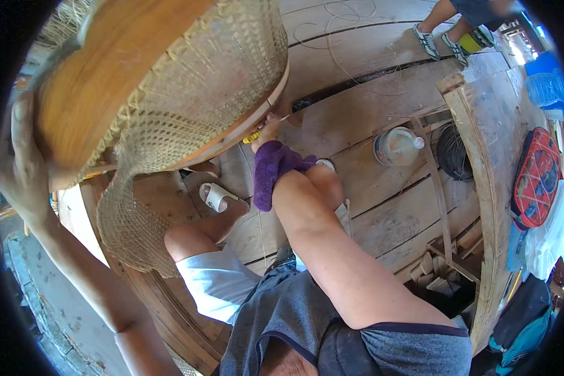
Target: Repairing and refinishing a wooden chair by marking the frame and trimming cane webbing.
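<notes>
Head view: a woven rattan seat frame (169,81) was gripped at its upper-left rim by the left hand (22,144), fingers curled; a yellow-handled tool (254,135) was clamped against its lower edge by the cloth-wrapped right hand (271,141); a plastic jug (396,146) and wire coil (452,152) lay beyond.

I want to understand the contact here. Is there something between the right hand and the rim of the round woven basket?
Nothing visible separates them. The right hand, with a purple cloth wrapped around its wrist, reaches the wooden rim of the woven basket directly, gripping a small yellow-handled tool. The left hand holds the basket's far side.
</notes>
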`<state>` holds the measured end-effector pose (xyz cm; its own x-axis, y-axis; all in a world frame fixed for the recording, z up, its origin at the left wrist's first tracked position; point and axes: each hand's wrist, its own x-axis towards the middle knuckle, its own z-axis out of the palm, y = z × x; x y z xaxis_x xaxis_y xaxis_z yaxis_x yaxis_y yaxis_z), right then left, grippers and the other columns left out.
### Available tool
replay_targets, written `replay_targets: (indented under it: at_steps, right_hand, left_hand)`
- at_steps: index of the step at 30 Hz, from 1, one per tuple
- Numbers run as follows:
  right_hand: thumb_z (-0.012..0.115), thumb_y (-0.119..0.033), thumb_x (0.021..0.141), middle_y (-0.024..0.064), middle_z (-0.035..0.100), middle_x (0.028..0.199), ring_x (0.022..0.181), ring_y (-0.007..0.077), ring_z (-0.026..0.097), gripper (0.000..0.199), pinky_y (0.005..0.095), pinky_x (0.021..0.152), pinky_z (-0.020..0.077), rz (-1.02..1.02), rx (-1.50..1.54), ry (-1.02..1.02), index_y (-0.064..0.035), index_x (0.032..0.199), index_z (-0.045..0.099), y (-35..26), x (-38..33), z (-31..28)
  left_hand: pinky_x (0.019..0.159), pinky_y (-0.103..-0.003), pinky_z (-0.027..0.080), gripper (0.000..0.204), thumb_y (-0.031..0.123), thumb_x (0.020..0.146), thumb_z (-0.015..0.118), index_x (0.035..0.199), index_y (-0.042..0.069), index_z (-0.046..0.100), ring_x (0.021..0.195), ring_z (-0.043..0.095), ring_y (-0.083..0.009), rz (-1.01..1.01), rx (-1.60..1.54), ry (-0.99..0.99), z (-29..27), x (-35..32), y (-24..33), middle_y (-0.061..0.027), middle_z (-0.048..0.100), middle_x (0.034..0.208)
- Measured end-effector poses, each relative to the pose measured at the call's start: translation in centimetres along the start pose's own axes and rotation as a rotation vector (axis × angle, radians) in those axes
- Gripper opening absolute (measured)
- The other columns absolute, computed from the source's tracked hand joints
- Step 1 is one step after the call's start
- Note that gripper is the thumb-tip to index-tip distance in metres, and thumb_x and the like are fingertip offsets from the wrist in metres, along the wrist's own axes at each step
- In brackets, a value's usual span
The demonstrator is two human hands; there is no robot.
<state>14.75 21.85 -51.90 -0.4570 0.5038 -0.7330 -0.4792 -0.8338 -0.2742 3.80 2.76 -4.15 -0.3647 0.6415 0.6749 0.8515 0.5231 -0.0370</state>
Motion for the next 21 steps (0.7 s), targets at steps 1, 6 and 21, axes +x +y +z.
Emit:
replay_targets:
  at_steps: [1, 6, 21]
  right_hand:
    - [0.053, -0.036, 0.093, -0.0006, 0.043, 0.064, 0.056, 0.0179, 0.048, 0.023, 0.0395, 0.053, 0.0427, 0.004, -0.04, 0.001, -0.0175, 0.08, 0.048, -0.3, -0.6, -0.3]
    - [0.056, -0.035, 0.092, 0.0019, 0.049, 0.072, 0.061, 0.0191, 0.052, 0.021, 0.0409, 0.056, 0.045, -0.075, -0.406, -0.009, -0.0141, 0.092, 0.052, -1.9, -4.1, -1.1]
    - [0.068, -0.026, 0.083, 0.0235, 0.058, 0.102, 0.09, 0.0424, 0.063, 0.04, 0.0508, 0.08, 0.0498, -1.073, -1.629, -0.538, -0.0058, 0.113, 0.051, -16.0, -31.3, 2.0]
  left_hand:
    - [0.095, -0.027, 0.047, 0.033, 0.028, 0.1, 0.058, 0.114, 0.001, 0.071, 0.103, 0.067, -0.0187, -0.085, -0.015, -0.029, -0.8, -0.7, 1.3, -0.0099, 0.072, 0.111]
    - [0.1, -0.037, 0.045, 0.056, 0.037, 0.092, 0.07, 0.13, -0.002, 0.059, 0.114, 0.06, -0.023, -0.254, -0.322, 0.217, 0.2, -4.2, 8.4, -0.0156, 0.064, 0.124]
    - [0.066, -0.026, 0.046, 0.043, 0.036, 0.098, 0.06, 0.113, -0.004, 0.062, 0.079, 0.056, -0.0105, -0.645, -1.258, -0.47, -5.5, -27.6, 26.2, -0.0038, 0.062, 0.09]
